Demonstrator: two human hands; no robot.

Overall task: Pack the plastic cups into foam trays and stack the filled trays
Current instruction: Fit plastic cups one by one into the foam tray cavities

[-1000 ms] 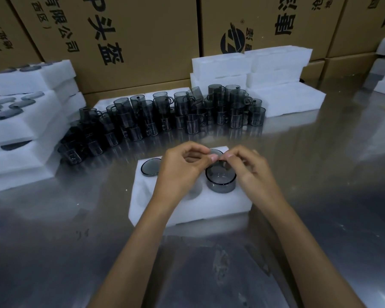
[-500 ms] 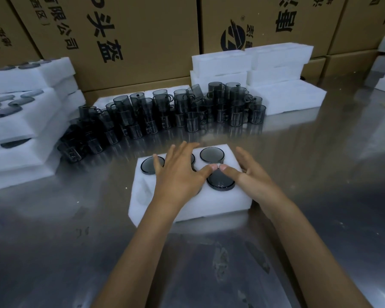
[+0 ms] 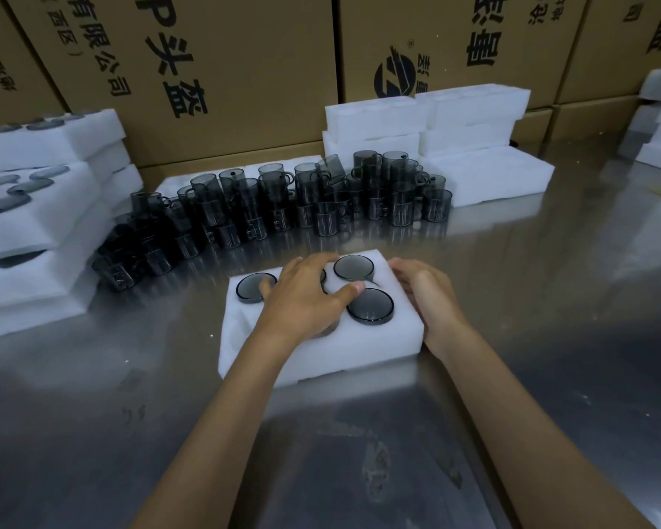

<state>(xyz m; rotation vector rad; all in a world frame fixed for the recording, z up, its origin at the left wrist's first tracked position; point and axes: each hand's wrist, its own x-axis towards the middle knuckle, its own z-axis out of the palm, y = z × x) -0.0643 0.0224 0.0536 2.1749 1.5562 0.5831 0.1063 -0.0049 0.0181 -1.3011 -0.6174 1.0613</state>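
Plastic cups sit dark in the pockets of the foam tray (image 3: 321,357) nearest the person, on the steel table (image 3: 130,433). Three show plainly: one at the near right (image 3: 371,305), one at the far right (image 3: 353,267), one at the far left (image 3: 250,286); the rest of the pockets lie under the palm, so whether they are filled cannot be told. The left hand (image 3: 302,295) lies flat on top of the tray, fingers spread and fairly straight, thumb tip touching the foam between the two right-hand cups; it holds nothing, and seems to press down so the cups seat and the light foam does not shift. The right hand (image 3: 424,292) is against the tray's right end, fingers curled round the far corner and edge, likely to steady the block or ready it for lifting.

Beyond the tray, loose cups (image 3: 302,200) stand crowded and stacked in a long row across the table, within easy reach for refilling. To the far left, filled trays (image 3: 35,223) are piled in a stack, which is probably where this one belongs. Behind the cups on the right, empty foam trays (image 3: 455,124) wait in a pile, and cardboard cartons (image 3: 245,70) wall off the back.
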